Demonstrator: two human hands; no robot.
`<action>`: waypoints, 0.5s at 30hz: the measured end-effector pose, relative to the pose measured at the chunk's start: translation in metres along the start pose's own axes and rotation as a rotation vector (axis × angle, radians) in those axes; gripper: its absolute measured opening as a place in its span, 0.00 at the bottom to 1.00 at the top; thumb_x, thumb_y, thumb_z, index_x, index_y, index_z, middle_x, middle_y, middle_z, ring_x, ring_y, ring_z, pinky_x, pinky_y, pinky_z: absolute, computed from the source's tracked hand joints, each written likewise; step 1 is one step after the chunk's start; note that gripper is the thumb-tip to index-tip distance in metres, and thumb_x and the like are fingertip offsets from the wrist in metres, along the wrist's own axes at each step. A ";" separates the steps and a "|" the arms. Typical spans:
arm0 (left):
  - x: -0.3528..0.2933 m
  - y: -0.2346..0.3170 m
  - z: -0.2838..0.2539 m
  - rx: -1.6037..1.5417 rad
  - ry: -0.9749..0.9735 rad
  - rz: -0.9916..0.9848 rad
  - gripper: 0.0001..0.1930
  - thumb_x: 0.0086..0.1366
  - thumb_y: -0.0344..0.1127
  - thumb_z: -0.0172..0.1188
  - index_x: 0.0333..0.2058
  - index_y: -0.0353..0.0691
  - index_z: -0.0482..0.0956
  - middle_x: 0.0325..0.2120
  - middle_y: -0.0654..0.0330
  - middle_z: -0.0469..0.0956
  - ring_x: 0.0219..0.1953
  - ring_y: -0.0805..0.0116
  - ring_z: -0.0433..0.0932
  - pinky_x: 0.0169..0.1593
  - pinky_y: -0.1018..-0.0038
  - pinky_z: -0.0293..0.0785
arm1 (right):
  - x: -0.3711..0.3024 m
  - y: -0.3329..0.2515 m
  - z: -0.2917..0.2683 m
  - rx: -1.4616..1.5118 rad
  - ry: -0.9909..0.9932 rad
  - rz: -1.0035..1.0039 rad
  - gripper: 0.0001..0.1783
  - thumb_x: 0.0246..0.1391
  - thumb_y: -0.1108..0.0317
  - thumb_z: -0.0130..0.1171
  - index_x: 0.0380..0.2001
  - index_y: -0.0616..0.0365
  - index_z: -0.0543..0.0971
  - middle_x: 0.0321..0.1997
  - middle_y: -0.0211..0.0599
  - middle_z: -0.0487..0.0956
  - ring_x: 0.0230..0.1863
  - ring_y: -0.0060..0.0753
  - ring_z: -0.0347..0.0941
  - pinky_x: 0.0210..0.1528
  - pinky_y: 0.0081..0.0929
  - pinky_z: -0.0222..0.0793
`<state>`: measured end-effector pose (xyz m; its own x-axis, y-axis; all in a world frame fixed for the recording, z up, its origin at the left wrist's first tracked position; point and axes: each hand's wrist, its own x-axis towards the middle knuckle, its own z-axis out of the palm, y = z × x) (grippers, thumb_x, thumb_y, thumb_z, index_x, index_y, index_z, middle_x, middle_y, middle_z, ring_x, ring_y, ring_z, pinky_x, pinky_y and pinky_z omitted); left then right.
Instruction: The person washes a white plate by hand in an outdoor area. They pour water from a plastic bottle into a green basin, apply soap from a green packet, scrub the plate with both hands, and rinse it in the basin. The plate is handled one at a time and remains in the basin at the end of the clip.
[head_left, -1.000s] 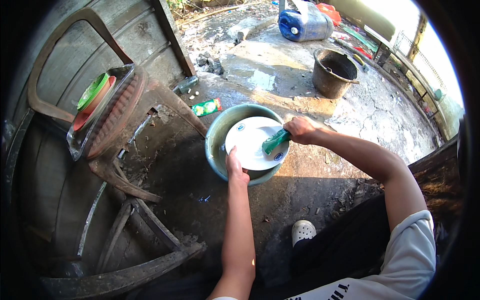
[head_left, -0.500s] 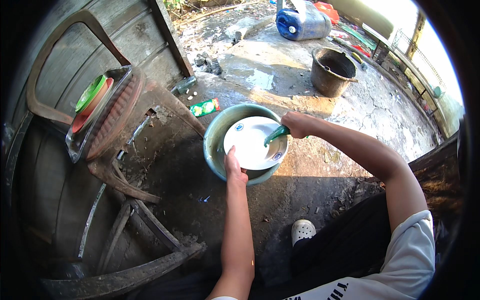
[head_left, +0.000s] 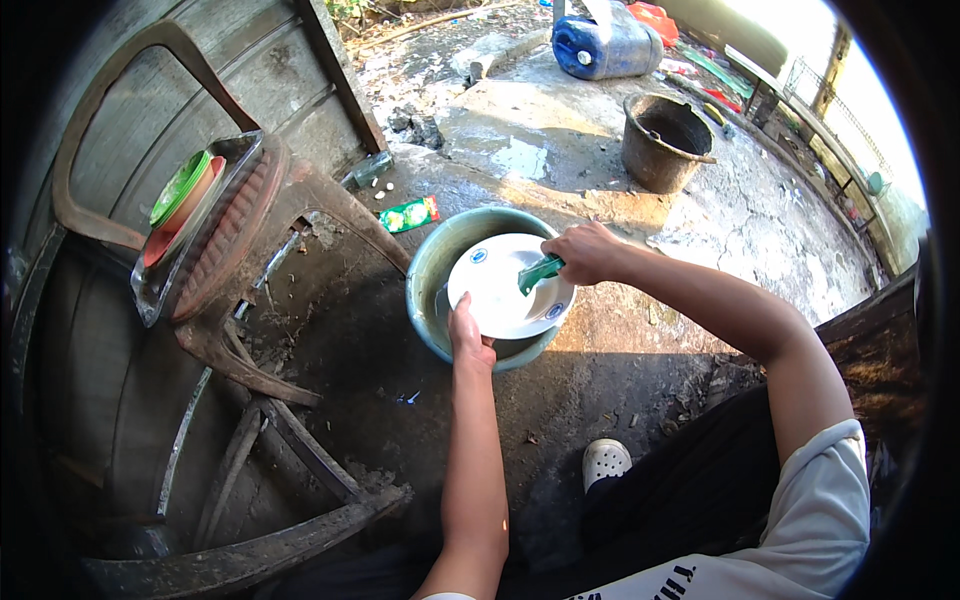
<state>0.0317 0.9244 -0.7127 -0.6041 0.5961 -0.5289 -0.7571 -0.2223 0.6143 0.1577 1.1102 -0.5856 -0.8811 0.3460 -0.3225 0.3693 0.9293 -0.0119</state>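
Observation:
A white plate (head_left: 497, 270) with small blue marks on its rim is tilted over a blue-green basin (head_left: 424, 318). My left hand (head_left: 469, 332) grips the plate's near-left edge, thumb on top and fingers underneath. My right hand (head_left: 590, 252) is closed around a slim green object (head_left: 538, 273) at the plate's far-right side. The lower end of that object reaches down into the plate. Its kind is not clear, as the fist covers much of it. Inside the basin, the bottom is mostly hidden by the plate.
On the left, a worn brown plastic chair (head_left: 240, 230) carries a tray with stacked green and red bowls (head_left: 182, 192). A green packet (head_left: 409, 214) lies beyond the basin. Farther off are a dirty bucket (head_left: 668, 145) and a blue jerrycan (head_left: 606, 48). Chair legs reach close to the basin.
My right hand has shifted slightly left, bringing the green object farther across the plate. The left hand and plate have stayed in place.

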 end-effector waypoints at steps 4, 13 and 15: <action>-0.002 0.002 0.000 0.010 0.014 -0.008 0.23 0.73 0.44 0.48 0.60 0.37 0.68 0.49 0.55 0.79 0.45 0.63 0.84 0.37 0.70 0.84 | 0.007 0.008 0.008 -0.045 0.042 -0.112 0.09 0.49 0.66 0.62 0.36 0.50 0.82 0.32 0.40 0.83 0.38 0.45 0.82 0.38 0.43 0.75; -0.004 0.001 0.004 0.030 -0.014 0.067 0.24 0.73 0.43 0.48 0.63 0.36 0.65 0.55 0.53 0.75 0.52 0.60 0.80 0.47 0.65 0.82 | 0.027 0.027 0.026 0.101 0.124 -0.301 0.10 0.44 0.80 0.60 0.34 0.63 0.78 0.33 0.48 0.80 0.40 0.52 0.80 0.45 0.45 0.76; -0.005 0.001 0.004 0.040 -0.021 0.073 0.24 0.73 0.42 0.48 0.63 0.37 0.65 0.55 0.53 0.75 0.52 0.60 0.80 0.47 0.66 0.82 | 0.026 0.026 0.024 0.108 0.149 -0.391 0.12 0.44 0.81 0.59 0.35 0.62 0.77 0.32 0.49 0.80 0.39 0.53 0.80 0.44 0.46 0.75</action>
<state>0.0350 0.9242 -0.7070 -0.6516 0.5955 -0.4699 -0.7006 -0.2349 0.6738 0.1514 1.1401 -0.6165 -0.9910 -0.0072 -0.1336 0.0209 0.9779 -0.2079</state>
